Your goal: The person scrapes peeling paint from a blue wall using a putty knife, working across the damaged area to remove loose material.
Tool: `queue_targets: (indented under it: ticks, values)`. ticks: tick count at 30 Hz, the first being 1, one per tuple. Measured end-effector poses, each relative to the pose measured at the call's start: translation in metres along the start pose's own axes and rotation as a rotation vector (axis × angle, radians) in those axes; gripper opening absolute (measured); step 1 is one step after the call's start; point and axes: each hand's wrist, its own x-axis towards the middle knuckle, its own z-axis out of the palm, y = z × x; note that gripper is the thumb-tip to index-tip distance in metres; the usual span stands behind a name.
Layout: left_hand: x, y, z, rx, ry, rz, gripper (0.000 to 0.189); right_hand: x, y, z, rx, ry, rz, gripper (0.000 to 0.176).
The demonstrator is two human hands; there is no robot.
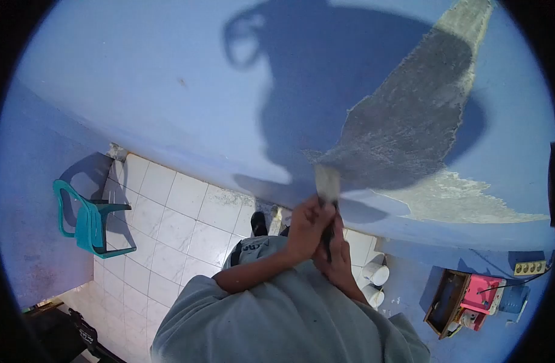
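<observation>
A scraper (328,183) with a broad, pale blade and a dark handle points up at the blue wall (187,85). Its blade edge meets the lower left tip of a bare grey patch (404,115) where the paint is gone; whether it touches is hard to tell. My left hand (308,227) is closed near the base of the blade. Lower down, my right hand (338,260) wraps round the handle. Some fingers are partly hidden behind the tool and each other. A shadow of my head and upper body falls over the wall and patch.
A green plastic chair (90,227) stands at left on white floor tiles (168,227). White buckets (376,274) sit by the wall at right. Beyond them are a wooden box (447,302), a pink container (480,294) and a power strip (530,267) with a cable.
</observation>
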Motion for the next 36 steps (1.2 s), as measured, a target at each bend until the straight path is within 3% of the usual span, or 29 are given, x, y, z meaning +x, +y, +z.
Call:
queue_targets:
  ticks: [2, 5, 9, 10, 11, 12, 14, 15, 20, 22, 25, 27, 29, 30, 32, 36]
  values:
    - [0.005, 0.008, -0.007, 0.106, 0.075, -0.051, 0.013, 0.011, -0.004, 0.013, -0.018, 0.022, -0.005, 0.053]
    - [0.009, 0.016, -0.006, -0.08, 0.013, 0.095, 0.012, 0.017, -0.012, 0.016, 0.019, -0.035, -0.072, 0.052]
    - [-0.001, 0.005, 0.01, -0.001, 0.056, -0.01, 0.014, -0.001, 0.003, -0.003, 0.066, -0.037, -0.078, 0.052]
    - [-0.006, -0.002, 0.015, -0.01, 0.061, -0.022, 0.017, -0.009, 0.011, -0.015, 0.048, -0.049, -0.02, 0.042]
    - [-0.008, -0.007, 0.015, -0.015, 0.057, -0.019, 0.017, -0.015, 0.013, -0.022, 0.027, -0.061, 0.036, 0.056]
    - [-0.011, -0.013, 0.015, -0.082, 0.03, -0.023, 0.014, -0.019, 0.01, -0.025, 0.054, -0.044, 0.107, 0.052]
    - [-0.007, -0.012, 0.015, -0.151, 0.008, -0.023, 0.012, -0.009, -0.013, -0.007, -0.043, -0.004, 0.043, 0.045]
    - [0.002, -0.003, 0.011, -0.146, 0.041, -0.014, 0.012, -0.002, -0.02, 0.001, -0.127, 0.04, -0.024, 0.053]
    - [-0.004, 0.008, 0.006, -0.147, 0.042, 0.009, 0.014, 0.001, -0.005, 0.004, 0.112, -0.049, 0.093, 0.05]
    - [-0.01, 0.006, 0.017, -0.003, 0.153, -0.041, 0.015, -0.004, -0.004, -0.002, -0.082, 0.009, -0.082, 0.05]
    - [-0.018, -0.015, 0.021, -0.142, -0.001, -0.029, 0.015, -0.023, -0.002, -0.019, 0.056, -0.037, -0.027, 0.049]
    - [-0.012, -0.021, 0.017, -0.195, -0.01, -0.041, 0.016, -0.011, -0.006, -0.015, -0.018, -0.011, -0.07, 0.049]
    - [0.005, -0.005, 0.009, 0.003, 0.173, 0.041, 0.017, 0.007, -0.01, -0.002, -0.146, 0.05, -0.14, 0.049]
    - [0.01, 0.005, 0.003, 0.01, 0.169, 0.029, 0.017, 0.017, -0.014, 0.008, -0.137, 0.059, -0.135, 0.049]
    - [0.019, 0.027, -0.005, -0.057, 0.197, 0.194, 0.028, 0.038, -0.027, 0.024, -0.163, -0.031, -0.158, 0.05]
    - [0.007, 0.048, -0.003, -0.046, 0.056, 0.204, 0.025, 0.031, -0.033, 0.028, -0.051, -0.158, -0.046, 0.051]
